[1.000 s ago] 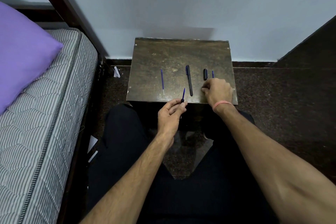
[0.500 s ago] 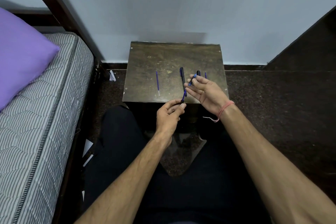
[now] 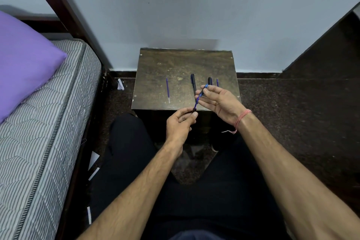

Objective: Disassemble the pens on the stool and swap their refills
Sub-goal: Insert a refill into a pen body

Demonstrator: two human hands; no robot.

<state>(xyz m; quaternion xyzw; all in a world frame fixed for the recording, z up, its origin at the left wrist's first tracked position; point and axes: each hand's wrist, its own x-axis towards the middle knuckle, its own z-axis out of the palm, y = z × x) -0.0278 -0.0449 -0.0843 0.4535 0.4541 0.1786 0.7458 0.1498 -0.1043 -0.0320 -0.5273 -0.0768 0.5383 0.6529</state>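
Observation:
A dark wooden stool (image 3: 155, 87) stands against the wall. On it lie a loose blue refill (image 3: 167, 90) at the left, a black pen (image 3: 192, 83) in the middle, a black cap (image 3: 210, 81) and a short blue piece (image 3: 217, 82) at the right. My left hand (image 3: 180, 122) pinches the lower end of a small blue pen tip section (image 3: 195, 106) at the stool's front edge. My right hand (image 3: 218, 101) pinches a blue barrel piece (image 3: 203, 90) just above it, in line with the tip section. Their ends meet or nearly meet; I cannot tell which.
A striped mattress (image 3: 44, 126) with a purple pillow (image 3: 23, 60) lies to the left, with a dark bed post (image 3: 64, 11) behind it. Bits of white paper (image 3: 120, 84) lie on the dark floor (image 3: 292, 113). My knees sit under the stool's front edge.
My right hand picked up the blue barrel piece from the stool's right side and brought it to the tip section in my left hand. The left hand stayed almost still.

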